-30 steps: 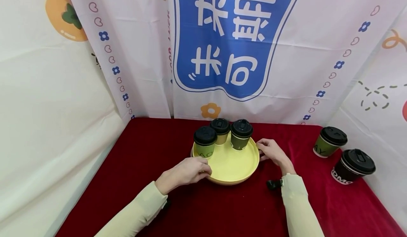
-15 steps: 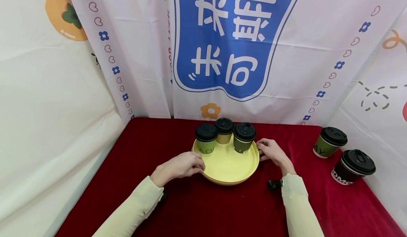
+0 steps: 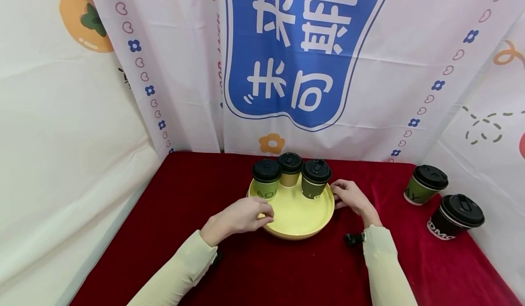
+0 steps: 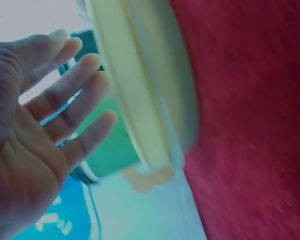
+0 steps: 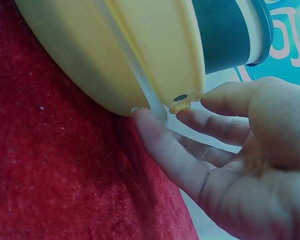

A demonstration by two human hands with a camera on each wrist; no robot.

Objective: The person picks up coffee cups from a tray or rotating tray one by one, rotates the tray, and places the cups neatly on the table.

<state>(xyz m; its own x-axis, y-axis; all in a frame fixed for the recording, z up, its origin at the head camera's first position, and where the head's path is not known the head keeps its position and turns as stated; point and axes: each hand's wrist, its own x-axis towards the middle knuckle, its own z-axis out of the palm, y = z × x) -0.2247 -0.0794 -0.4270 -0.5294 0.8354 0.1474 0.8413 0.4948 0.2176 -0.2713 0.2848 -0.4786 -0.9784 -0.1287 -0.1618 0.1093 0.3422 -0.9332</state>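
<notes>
A round yellow turntable tray (image 3: 297,217) with a seam round its side stands on the red cloth. On its far half are three lidded paper cups: a light green cup (image 3: 266,187), a tan cup (image 3: 289,178) and a dark green cup (image 3: 313,188). My left hand (image 3: 243,215) is at the tray's near left edge. In the left wrist view, its loosely bent fingers (image 4: 72,117) hold nothing, beside the tray's side. My right hand (image 3: 352,197) grips the right edge, thumb at the lower part and fingertips by a small yellow tab (image 5: 180,107).
Two more lidded cups stand at the right of the table: a green cup (image 3: 424,185) and a black cup (image 3: 453,217). A white printed curtain (image 3: 197,128) closes off the back, and white cloth walls flank both sides.
The tray has turned slightly clockwise, carrying its cups to the right. My left hand moved left along the rim, then came back right with its fingers off the tray. My right hand stays put.
</notes>
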